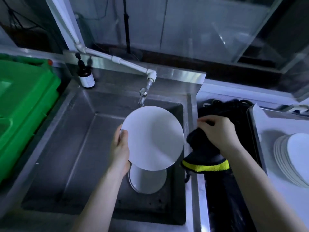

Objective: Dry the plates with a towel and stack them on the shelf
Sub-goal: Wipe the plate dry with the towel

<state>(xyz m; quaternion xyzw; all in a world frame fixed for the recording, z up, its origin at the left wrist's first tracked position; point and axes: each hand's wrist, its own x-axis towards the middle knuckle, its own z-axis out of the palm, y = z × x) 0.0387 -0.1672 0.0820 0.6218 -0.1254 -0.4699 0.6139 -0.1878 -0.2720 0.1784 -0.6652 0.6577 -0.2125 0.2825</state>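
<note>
My left hand (120, 148) grips a white plate (153, 138) by its left rim and holds it tilted above the steel sink (70, 148). Below it, another white plate (147, 180) lies on the sink bottom, partly hidden by the held one. My right hand (217, 131) grips a black towel with a yellow edge (204, 158) just right of the held plate, over the sink's right rim. A stack of several white plates (291, 158) sits at the far right on a white surface.
A tap (143, 96) on a white pipe hangs just behind the held plate. A brown pump bottle (86, 76) stands at the sink's back left corner. A green bin (25, 106) is on the left. A dark tray (237, 114) with black cloth lies between sink and plate stack.
</note>
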